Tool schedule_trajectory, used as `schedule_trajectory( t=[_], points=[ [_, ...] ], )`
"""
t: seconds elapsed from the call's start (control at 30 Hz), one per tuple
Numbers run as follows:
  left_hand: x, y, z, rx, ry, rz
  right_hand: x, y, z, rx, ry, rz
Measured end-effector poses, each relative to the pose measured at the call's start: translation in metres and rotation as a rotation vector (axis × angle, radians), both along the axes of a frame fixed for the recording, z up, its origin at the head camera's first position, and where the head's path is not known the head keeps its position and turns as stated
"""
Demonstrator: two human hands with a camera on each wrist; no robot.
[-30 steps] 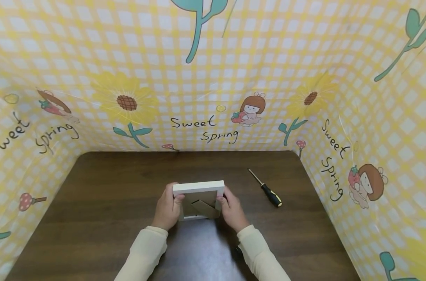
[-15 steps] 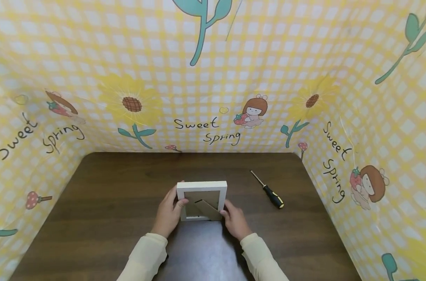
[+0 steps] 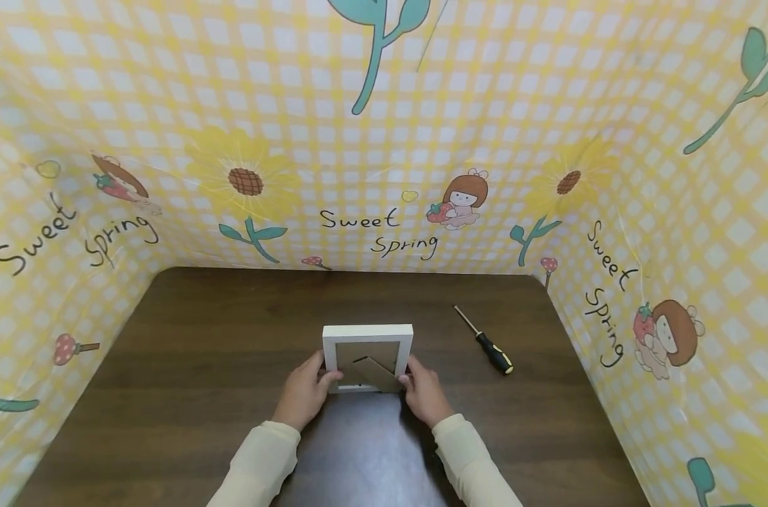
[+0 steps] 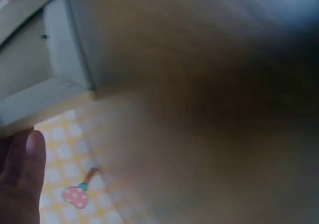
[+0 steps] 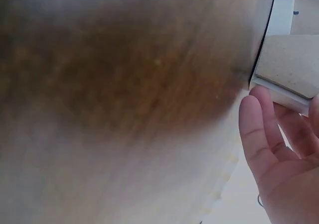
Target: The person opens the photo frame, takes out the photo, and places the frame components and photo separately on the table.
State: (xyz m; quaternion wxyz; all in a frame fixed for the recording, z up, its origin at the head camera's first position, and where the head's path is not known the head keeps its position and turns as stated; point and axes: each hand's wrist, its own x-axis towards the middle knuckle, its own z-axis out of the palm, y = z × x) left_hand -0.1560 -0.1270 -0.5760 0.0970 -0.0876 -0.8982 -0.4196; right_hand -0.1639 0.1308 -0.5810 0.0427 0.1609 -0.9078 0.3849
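Note:
A white picture frame (image 3: 367, 330) stands nearly upright on the dark wooden table (image 3: 200, 366), its back towards me. On that back, a brown stand leg (image 3: 379, 374) slants to the lower right. My left hand (image 3: 303, 391) holds the frame's left side low down, thumb in front and fingers partly hidden behind. At the lower right side, my right hand (image 3: 426, 394) holds it by thumb and fingers. One corner of the frame (image 4: 70, 45) shows above the fingers in the left wrist view. The right wrist view has the stand leg (image 5: 291, 64) beside the fingertips (image 5: 250, 109).
A screwdriver (image 3: 493, 352) with a black and yellow handle lies on the table to the right of the frame. Yellow checked cloth (image 3: 358, 155) with printed flowers rises behind the table and along both sides.
The frame has come more upright and shifted slightly right in view. Both hands have slid down its sides, the right one first. The screwdriver has stayed put on the table.

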Motion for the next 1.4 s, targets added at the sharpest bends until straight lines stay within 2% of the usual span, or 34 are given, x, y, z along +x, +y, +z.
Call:
schedule_trajectory(
  t=[0.1,0.17,0.3,0.4,0.53,0.8,0.97,1.17,1.23,1.4],
  points=[
    [-0.001,-0.002,-0.007,-0.085,-0.041,-0.009,-0.002,0.000,0.002,0.001,-0.013,0.002],
    [-0.003,-0.003,-0.009,-0.123,-0.033,-0.022,-0.003,0.000,0.003,-0.001,-0.017,0.010],
    [-0.006,-0.002,-0.006,-0.141,-0.016,-0.057,-0.006,0.000,0.005,-0.002,-0.013,0.014],
    [-0.007,-0.001,-0.006,-0.161,-0.032,-0.073,-0.007,-0.001,0.007,0.007,-0.019,0.010],
    [-0.011,0.000,-0.005,-0.180,-0.101,-0.071,-0.010,-0.003,0.006,0.025,-0.049,0.010],
    [-0.025,0.003,0.000,-0.178,-0.290,-0.088,-0.016,-0.007,0.007,0.061,-0.114,-0.030],
    [-0.033,0.002,0.002,-0.159,-0.326,-0.080,-0.018,-0.012,0.006,0.069,-0.156,-0.027],
    [-0.040,0.001,0.002,-0.159,-0.358,-0.099,-0.021,-0.015,0.011,-0.015,-0.254,-0.038],
    [-0.042,0.001,0.004,-0.151,-0.374,-0.096,-0.024,-0.015,0.011,-0.002,-0.237,-0.035],
    [-0.044,0.001,0.008,-0.164,-0.390,-0.098,-0.028,-0.018,0.009,0.118,-0.131,-0.061]
  ],
)
